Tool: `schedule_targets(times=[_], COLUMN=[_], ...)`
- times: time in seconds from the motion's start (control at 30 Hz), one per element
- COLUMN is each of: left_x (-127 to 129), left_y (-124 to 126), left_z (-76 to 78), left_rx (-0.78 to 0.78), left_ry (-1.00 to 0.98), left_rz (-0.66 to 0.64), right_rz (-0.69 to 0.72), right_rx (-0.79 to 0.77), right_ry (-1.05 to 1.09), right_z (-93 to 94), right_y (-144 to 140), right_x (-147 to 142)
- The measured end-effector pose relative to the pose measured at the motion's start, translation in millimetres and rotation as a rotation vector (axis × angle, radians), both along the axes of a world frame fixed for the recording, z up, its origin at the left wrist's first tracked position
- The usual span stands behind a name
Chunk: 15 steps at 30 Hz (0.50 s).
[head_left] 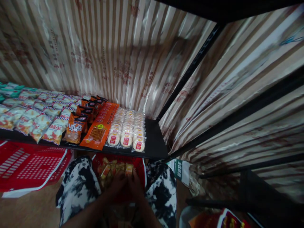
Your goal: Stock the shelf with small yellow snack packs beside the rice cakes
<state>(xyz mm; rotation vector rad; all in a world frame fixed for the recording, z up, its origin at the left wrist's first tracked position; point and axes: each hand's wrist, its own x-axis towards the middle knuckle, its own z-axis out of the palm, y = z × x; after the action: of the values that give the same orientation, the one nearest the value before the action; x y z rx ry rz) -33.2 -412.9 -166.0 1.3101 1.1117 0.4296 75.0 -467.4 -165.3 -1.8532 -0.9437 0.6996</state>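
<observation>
Both of my hands reach into a red basket (142, 166) between my knees. Small yellowish wrapped snack packets (109, 171) fill its far part. My left hand (120, 180) and my right hand (135, 181) come close together at one snack packet (129, 169), which shows between their fingertips. The fingers look closed around its near side, though dim light hides their detail. Just beyond the basket is a black shelf (154, 139) with rows of round white wrapped crackers (126, 139) at its right end.
Left along the shelf lie an orange snack bag (101, 126), brown-orange bags (74, 128) and white snack bags (55, 128). Another red basket (30, 166) stands at left. Black frame bars (190, 71) cross a striped curtain (114, 57). A green-and-white package (179, 171) is right of my knee.
</observation>
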Motion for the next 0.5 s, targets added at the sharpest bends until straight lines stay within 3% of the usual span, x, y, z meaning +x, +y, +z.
schedule_targets(times=[0.23, 0.37, 0.5], left_x=[10, 24, 37], left_y=[-9, -8, 1], left_z=[33.8, 55.1, 75.0], left_rx=[0.055, 0.090, 0.194], left_ry=[-0.061, -0.102, -0.076], left_rz=[-0.093, -0.117, -0.117], right_rz=[-0.085, -0.093, -0.069], right_rx=[0.014, 0.085, 0.183], right_ry=[-0.069, 0.003, 0.241], right_z=[7.7, 35.3, 65.9], right_y=[-16, -21, -16], right_x=[14, 24, 34])
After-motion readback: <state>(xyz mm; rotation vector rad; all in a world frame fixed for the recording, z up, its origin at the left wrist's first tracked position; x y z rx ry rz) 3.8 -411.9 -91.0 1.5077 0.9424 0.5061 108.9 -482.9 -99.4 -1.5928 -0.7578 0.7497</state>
